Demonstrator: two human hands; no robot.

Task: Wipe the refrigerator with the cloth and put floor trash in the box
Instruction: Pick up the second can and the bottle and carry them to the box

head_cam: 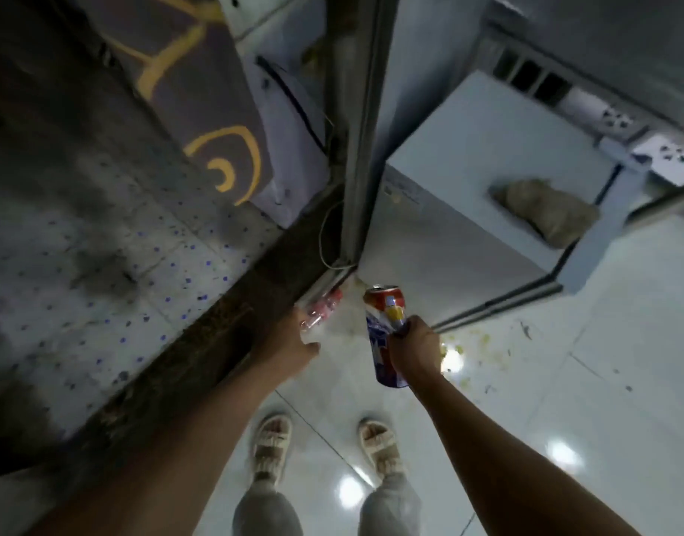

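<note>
Head view, looking straight down past my arms to the floor.

Right hand (412, 348): fingers wrapped round a red, blue and yellow drink can (384, 334), gripped at its middle. Can is tilted, open top pointing away from me, held clear of the floor.

Left hand (294, 344): reaching down to a clear plastic bottle with a pink label (321, 309) lying on the floor tiles (564, 381) at the foot of a grey metal door frame (359, 129). The hand is at the bottle's near end; the frame is too blurred there to tell whether the fingers grip it or only touch it.

Refrigerator (479, 148): small white unit, just beyond the can, against the frame. A crumpled tan cloth (545, 210) lies on its top near the right edge, well apart from both hands.

Floor: glossy white tiles with yellowish-green crumbs (471, 342) scattered just right of my right hand, near the refrigerator's front edge. A thin pale cable (326, 241) loops down beside the frame.

Left of frame: a dark threshold strip (201, 342), then speckled grey floor with blue dots. A dark panel with yellow painted strokes (201, 110) stands further off.

My feet in beige strapped sandals (272, 442) stand on the tiles, grey trouser legs below.
</note>
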